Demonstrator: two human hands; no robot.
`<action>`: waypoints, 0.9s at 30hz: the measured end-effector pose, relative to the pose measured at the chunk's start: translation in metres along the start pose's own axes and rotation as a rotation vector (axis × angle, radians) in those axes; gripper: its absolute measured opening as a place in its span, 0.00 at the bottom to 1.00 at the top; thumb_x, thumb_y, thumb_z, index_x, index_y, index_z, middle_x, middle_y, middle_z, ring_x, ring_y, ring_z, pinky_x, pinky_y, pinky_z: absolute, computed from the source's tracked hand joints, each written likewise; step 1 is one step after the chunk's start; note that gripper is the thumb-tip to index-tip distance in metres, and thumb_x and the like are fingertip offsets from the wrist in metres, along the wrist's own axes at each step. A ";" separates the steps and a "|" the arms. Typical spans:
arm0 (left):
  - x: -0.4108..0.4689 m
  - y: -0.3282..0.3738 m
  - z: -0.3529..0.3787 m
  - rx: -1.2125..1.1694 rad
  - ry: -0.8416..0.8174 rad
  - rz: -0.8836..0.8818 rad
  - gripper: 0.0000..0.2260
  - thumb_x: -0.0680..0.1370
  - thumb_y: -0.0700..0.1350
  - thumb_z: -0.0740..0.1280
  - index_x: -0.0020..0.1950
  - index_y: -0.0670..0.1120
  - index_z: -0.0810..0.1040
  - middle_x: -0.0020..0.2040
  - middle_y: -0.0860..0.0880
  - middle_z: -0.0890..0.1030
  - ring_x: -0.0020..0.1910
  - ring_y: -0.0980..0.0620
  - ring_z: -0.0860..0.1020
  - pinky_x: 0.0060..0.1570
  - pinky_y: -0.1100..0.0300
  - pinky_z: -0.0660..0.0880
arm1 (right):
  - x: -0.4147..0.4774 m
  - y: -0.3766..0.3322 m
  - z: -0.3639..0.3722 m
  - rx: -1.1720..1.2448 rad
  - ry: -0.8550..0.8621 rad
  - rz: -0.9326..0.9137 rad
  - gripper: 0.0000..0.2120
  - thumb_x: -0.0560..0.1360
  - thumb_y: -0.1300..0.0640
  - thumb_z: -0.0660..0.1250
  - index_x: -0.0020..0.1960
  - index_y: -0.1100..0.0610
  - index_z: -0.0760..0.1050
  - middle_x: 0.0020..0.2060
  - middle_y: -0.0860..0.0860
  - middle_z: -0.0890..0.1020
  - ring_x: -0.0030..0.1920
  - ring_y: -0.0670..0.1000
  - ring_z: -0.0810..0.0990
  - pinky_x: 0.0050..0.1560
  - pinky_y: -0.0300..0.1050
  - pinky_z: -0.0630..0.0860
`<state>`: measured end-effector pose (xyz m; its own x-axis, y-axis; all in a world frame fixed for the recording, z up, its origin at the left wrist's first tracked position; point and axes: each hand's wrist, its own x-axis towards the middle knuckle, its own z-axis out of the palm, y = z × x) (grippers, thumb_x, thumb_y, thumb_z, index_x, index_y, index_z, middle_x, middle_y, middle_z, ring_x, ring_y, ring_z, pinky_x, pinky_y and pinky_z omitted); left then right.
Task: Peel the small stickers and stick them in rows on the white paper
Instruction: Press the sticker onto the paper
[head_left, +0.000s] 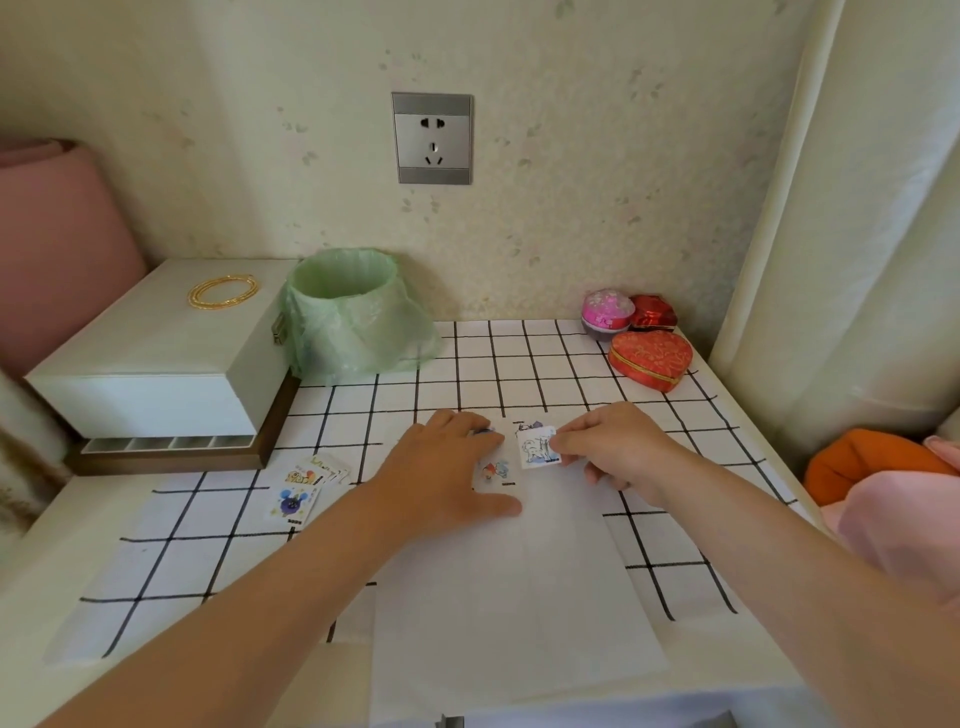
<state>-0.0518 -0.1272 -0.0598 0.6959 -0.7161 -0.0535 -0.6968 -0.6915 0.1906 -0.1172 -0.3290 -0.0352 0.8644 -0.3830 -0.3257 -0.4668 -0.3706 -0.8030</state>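
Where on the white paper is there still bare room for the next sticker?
Bare: the near half of the white paper, below both hands, and the checked cloth between the green bin and the heart box. Crowded: the paper's far edge, where the left hand presses, the right hand pinches a loose sticker, and a stuck sticker lies between them.

From where I stand, the person's left forearm (260, 587) and right forearm (779, 525) are bare all the way to the wrists, the left hand (441, 467) and right hand (618, 447) bare too, a small dark mark on one right finger, too small to make out.
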 end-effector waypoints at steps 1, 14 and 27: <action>-0.001 -0.002 0.000 0.009 -0.005 0.008 0.36 0.72 0.70 0.66 0.76 0.56 0.65 0.74 0.57 0.64 0.73 0.54 0.59 0.70 0.52 0.62 | 0.000 0.001 0.001 -0.014 -0.007 0.005 0.02 0.74 0.60 0.73 0.43 0.56 0.83 0.36 0.52 0.85 0.27 0.49 0.73 0.23 0.35 0.62; -0.002 -0.008 -0.002 -0.032 0.008 0.022 0.36 0.71 0.69 0.68 0.75 0.56 0.66 0.74 0.58 0.64 0.73 0.55 0.59 0.70 0.52 0.62 | 0.003 0.008 0.012 -0.134 0.042 -0.046 0.06 0.70 0.53 0.77 0.38 0.56 0.86 0.36 0.55 0.87 0.27 0.50 0.74 0.38 0.43 0.75; -0.001 -0.006 -0.002 -0.010 -0.005 0.016 0.36 0.71 0.69 0.68 0.76 0.56 0.65 0.75 0.58 0.63 0.74 0.55 0.58 0.71 0.52 0.61 | 0.009 0.009 0.018 -0.242 0.084 -0.067 0.06 0.68 0.52 0.79 0.34 0.51 0.85 0.30 0.45 0.85 0.30 0.43 0.77 0.37 0.39 0.74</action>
<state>-0.0483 -0.1219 -0.0585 0.6840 -0.7273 -0.0553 -0.7059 -0.6792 0.2008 -0.1105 -0.3200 -0.0543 0.8813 -0.4155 -0.2250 -0.4485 -0.5855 -0.6753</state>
